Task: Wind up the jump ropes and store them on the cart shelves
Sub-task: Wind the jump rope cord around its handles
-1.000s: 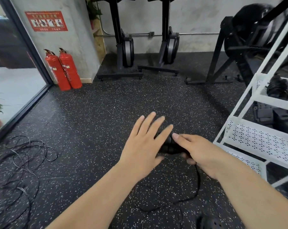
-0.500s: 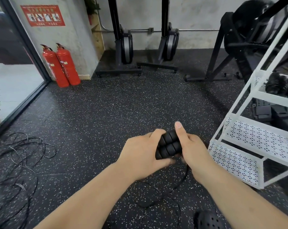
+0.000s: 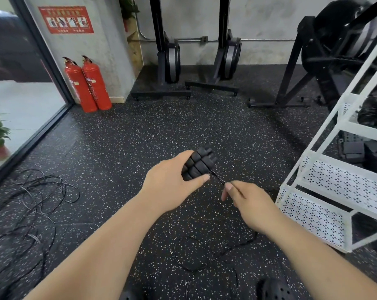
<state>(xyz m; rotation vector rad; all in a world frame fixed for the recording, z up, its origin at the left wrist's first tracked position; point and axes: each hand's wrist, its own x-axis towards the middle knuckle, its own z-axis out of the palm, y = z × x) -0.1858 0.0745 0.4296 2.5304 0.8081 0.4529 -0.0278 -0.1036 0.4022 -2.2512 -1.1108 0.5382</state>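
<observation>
L hand (image 3: 170,185) grips both black handles (image 3: 199,163) side by side, fingers (image 3: 181,158) curled round them. R hand (image 3: 250,204) pinches the cord (image 3: 218,179) just below; the rest trails on the floor (image 3: 140,137). Winding looks abt to start: hold the cord taut, lay turns snug round the handles, tuck the end in. Cart (image 3: 345,180) stands near, to the R; more ropes (image 3: 38,191) lie loose at L.

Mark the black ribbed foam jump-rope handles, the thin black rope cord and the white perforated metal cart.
Black ribbed foam jump-rope handles (image 3: 201,164), head view, ribbed side of one handle.
Thin black rope cord (image 3: 219,179), head view, taut stretch just past the handles.
White perforated metal cart (image 3: 313,215), head view, bare bottom shelf.
</observation>
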